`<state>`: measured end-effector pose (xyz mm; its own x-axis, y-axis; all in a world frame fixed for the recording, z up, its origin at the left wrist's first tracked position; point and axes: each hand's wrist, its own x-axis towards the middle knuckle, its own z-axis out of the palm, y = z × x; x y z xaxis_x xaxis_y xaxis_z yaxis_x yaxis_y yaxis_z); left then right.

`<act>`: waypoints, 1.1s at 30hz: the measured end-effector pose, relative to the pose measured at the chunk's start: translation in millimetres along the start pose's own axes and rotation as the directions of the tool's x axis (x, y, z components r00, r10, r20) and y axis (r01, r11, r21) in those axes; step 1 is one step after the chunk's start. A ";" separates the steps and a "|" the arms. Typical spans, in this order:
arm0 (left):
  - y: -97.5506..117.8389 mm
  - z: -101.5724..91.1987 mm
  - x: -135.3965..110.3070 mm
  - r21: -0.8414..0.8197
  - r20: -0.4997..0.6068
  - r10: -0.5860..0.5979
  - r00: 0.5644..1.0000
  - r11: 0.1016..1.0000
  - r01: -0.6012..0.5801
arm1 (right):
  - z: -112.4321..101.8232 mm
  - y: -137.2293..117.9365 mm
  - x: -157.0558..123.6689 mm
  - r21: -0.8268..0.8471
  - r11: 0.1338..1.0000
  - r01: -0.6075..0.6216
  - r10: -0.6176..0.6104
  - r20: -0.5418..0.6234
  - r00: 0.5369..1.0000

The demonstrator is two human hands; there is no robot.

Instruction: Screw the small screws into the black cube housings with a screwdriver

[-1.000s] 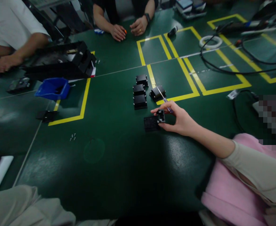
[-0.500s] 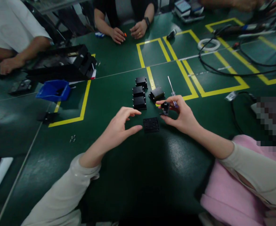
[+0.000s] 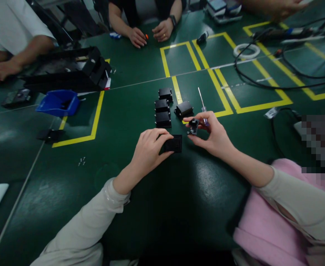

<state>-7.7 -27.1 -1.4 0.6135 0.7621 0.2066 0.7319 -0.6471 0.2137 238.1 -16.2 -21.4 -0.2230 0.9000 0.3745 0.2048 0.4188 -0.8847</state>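
Observation:
My left hand (image 3: 153, 146) is closed on a flat black plastic plate (image 3: 176, 143), gripping its left end between thumb and fingers. My right hand (image 3: 211, 133) pinches a small black plastic housing (image 3: 193, 126) just right of the plate. A screwdriver (image 3: 202, 101) with a clear handle is by the right fingers, its shaft pointing away; whether they also hold it I cannot tell. Beyond the hands, several black boxes (image 3: 163, 119) stand in a column, and another black box (image 3: 184, 109) lies to their right, tilted.
Loose screws (image 3: 82, 161) lie on the green table at left. A blue bin (image 3: 58, 103) and a long black tray (image 3: 68, 74) are farther left. Cables (image 3: 262, 85) and a white ring (image 3: 246, 51) are at right, with pink cloth (image 3: 262, 225) nearer. Co-workers' hands (image 3: 151, 36) rest across the table.
My left hand has moved right and closed on the flat black plate, which it held no grip on before. My right hand keeps the small housing, now turned slightly.

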 end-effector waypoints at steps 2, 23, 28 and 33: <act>-3.0 -2.6 -3.4 0.025 -0.035 0.035 0.999 0.999 -0.034 | -0.2 1.0 -0.3 -0.023 1.000 0.017 -0.017 0.005 1.000; -6.4 -20.2 -23.0 0.107 0.138 -0.201 0.970 0.977 0.187 | 0.1 -0.4 -2.4 -0.272 0.950 0.151 -0.097 0.199 0.975; 14.6 -15.0 -20.2 0.202 0.173 -0.185 0.967 0.968 0.149 | 0.0 0.3 -3.2 -0.296 0.942 0.159 -0.100 0.204 0.974; 9.2 -20.2 -45.3 0.182 0.233 -0.213 0.949 0.968 0.173 | -0.2 0.0 -3.5 -0.295 0.942 0.158 -0.100 0.203 0.974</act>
<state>-34.8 -68.1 10.6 0.4950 0.8659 -0.0723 0.8686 -0.4908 0.0690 239.1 -19.3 -22.6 -0.4316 0.8102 0.3965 0.4389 0.5726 -0.6924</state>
